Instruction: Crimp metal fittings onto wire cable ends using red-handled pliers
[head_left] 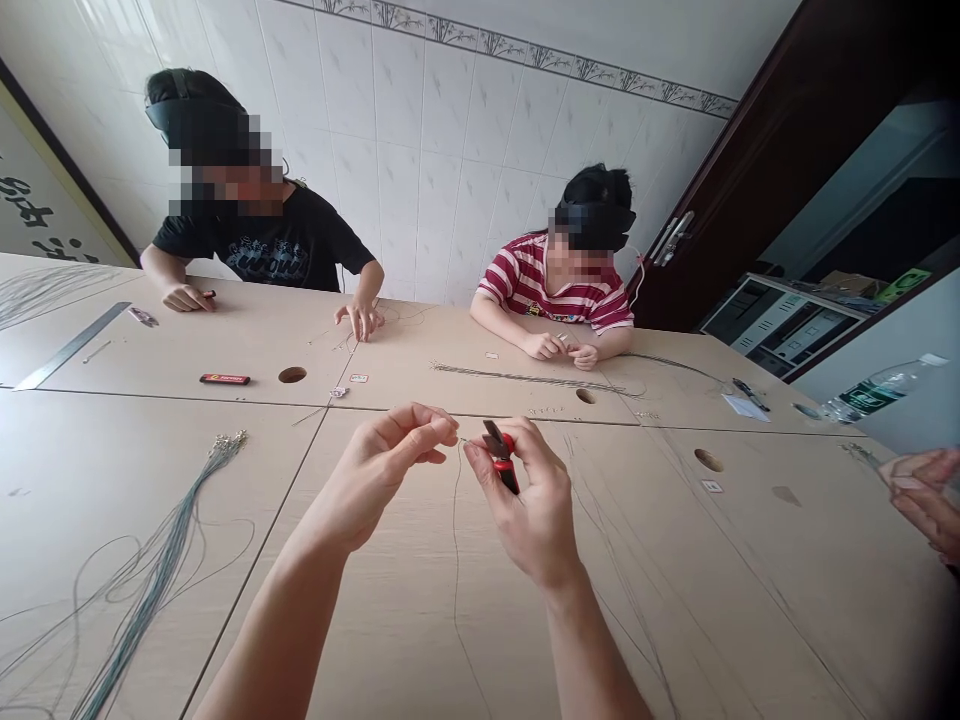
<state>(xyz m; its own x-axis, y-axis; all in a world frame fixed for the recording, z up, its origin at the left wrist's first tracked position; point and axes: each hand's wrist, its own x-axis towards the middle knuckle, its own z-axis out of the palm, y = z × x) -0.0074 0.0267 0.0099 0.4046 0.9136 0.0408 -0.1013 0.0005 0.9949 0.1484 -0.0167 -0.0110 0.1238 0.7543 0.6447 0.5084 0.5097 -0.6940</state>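
Note:
Above the middle of the table, my left hand (pixel 390 465) pinches something tiny between thumb and fingertips, too small to make out. Close to its right, my right hand (pixel 529 490) is closed around red-handled pliers (pixel 505 465), their dark jaws pointing up and left. The thumb and a finger of that hand also meet at a small greenish end. From between the hands a thin dark cord (pixel 456 540) hangs down toward the near edge. A bundle of grey-green cords (pixel 176 545) with metal ends lies to the left.
Across the light wooden table (pixel 390 640) sit two people, their hands on it. Another person's hands (pixel 926 495) show at the right edge. A red-and-black object (pixel 225 379), a cord bundle (pixel 525 377), a metal ruler (pixel 75 345) and a plastic bottle (pixel 885 390) lie farther off.

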